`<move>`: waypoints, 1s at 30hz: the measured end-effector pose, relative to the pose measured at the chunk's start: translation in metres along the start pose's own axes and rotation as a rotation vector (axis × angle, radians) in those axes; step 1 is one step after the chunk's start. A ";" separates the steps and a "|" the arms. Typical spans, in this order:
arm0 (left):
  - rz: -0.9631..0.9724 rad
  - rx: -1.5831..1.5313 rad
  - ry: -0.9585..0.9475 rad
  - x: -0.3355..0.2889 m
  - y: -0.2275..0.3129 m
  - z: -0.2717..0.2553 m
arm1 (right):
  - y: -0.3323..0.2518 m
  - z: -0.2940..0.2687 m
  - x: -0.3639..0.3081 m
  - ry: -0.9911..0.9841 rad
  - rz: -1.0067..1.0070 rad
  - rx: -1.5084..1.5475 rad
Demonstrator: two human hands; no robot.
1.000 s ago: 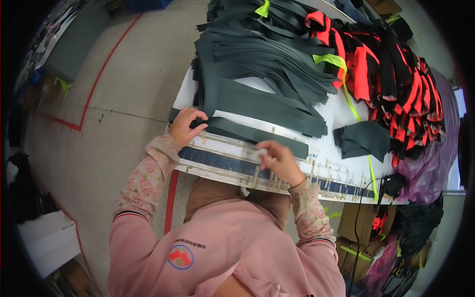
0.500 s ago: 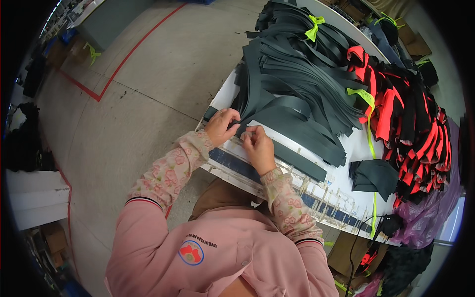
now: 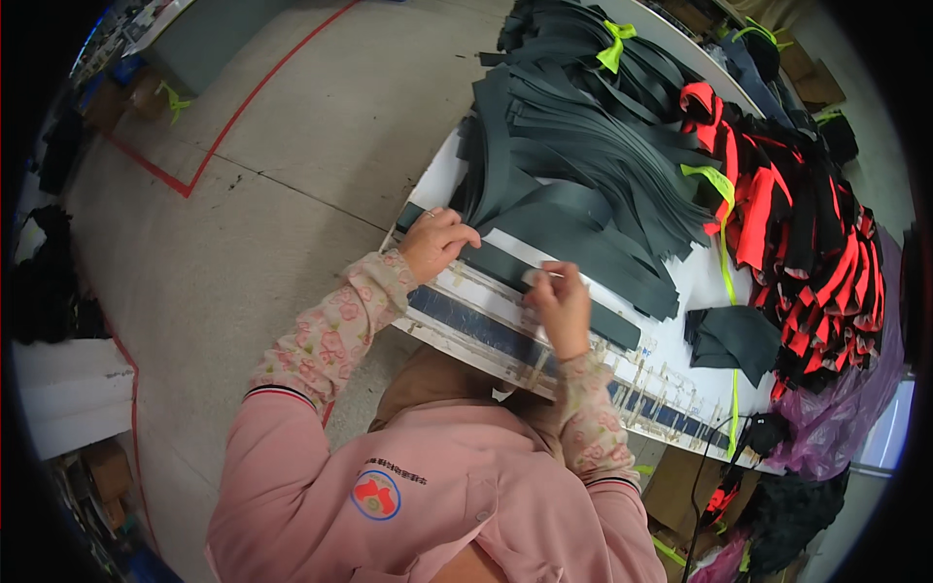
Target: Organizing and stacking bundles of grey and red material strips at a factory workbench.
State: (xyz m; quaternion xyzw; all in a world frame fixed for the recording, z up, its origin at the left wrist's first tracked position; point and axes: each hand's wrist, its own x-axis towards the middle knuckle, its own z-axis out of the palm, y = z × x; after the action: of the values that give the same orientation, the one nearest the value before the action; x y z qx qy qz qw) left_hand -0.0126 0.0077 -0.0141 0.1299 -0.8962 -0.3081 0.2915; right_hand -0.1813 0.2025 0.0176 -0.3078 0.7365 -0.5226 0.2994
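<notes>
A dark grey fabric strip (image 3: 607, 323) lies lengthwise along the near part of the white table (image 3: 702, 281). My left hand (image 3: 435, 245) is over the left part of this strip, its fingers bent together and pressed down on it. To the right, my right hand (image 3: 564, 313) is raised a little over the strip, thumb and fingers pinched on a small white piece (image 3: 531, 277), whose exact kind I cannot make out. Just beyond my hands is a big heap of dark grey strips (image 3: 573, 126), tied at the far end with a yellow-green band (image 3: 615, 46).
Red and black fabric pieces (image 3: 763, 209) are piled on the right, beside a purple plastic bag (image 3: 826, 423). A folded dark piece (image 3: 734, 340) and a yellow-green ribbon (image 3: 727, 262) lie nearer. The table's front edge (image 3: 486, 361) is worn; concrete floor (image 3: 292, 146) spreads left.
My right hand has moved right and a little nearer, away from my left hand, with the small white piece in its fingers. My left hand stays at nearly the same place.
</notes>
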 end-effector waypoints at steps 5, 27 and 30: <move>-0.038 -0.035 -0.006 0.004 0.006 -0.009 | 0.015 -0.084 -0.025 0.112 0.050 -0.152; -0.014 -0.029 -0.116 0.006 0.010 -0.012 | 0.001 -0.072 -0.052 -0.104 0.080 -0.018; 0.004 -0.035 -0.121 0.008 0.010 -0.015 | -0.010 -0.061 -0.049 -0.431 0.197 0.050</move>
State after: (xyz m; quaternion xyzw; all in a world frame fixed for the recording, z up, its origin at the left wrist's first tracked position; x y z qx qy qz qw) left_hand -0.0102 0.0055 0.0053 0.1042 -0.9070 -0.3303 0.2397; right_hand -0.1951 0.2734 0.0502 -0.3315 0.6689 -0.4309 0.5069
